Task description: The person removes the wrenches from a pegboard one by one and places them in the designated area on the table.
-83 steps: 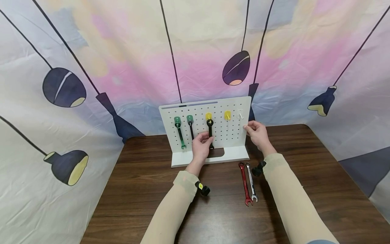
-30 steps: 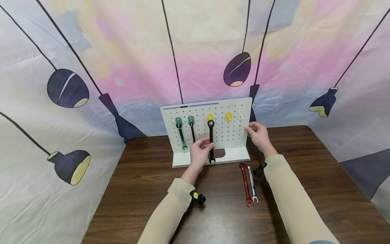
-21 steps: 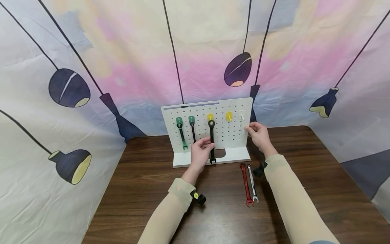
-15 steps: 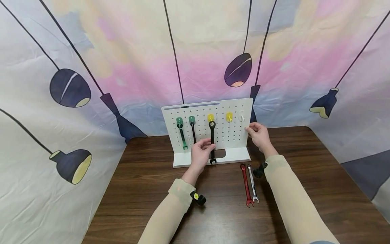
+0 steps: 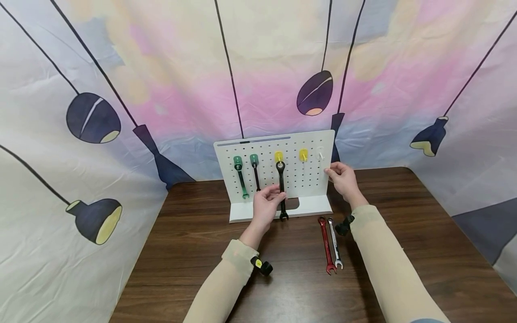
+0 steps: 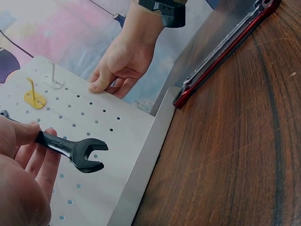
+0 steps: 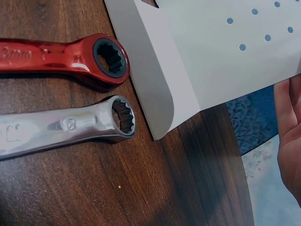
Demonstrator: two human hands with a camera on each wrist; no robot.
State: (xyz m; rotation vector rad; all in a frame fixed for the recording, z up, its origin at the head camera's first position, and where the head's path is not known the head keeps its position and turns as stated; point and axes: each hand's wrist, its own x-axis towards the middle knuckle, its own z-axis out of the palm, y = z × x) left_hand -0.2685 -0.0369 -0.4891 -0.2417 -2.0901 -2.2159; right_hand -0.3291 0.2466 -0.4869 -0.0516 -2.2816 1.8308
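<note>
A black combination wrench is pinched between thumb and fingers of my left hand. It stands nearly upright before the white pegboard, ring end just below a yellow hook and open end lowest. The left wrist view shows its open-end head in front of the board. My right hand grips the board's right edge, thumb in front; in the right wrist view only part of that hand shows. A green wrench and a dark wrench hang from green hooks at left.
On the brown table, a red wrench and a silver wrench lie side by side, right of centre, in front of the board. Another yellow hook and a whitish hook carry nothing. Behind hangs a lamp-patterned cloth.
My left hand has drawn the black wrench down and toward me, its ring end now lower than the yellow hook. My right hand keeps its hold on the board's edge.
</note>
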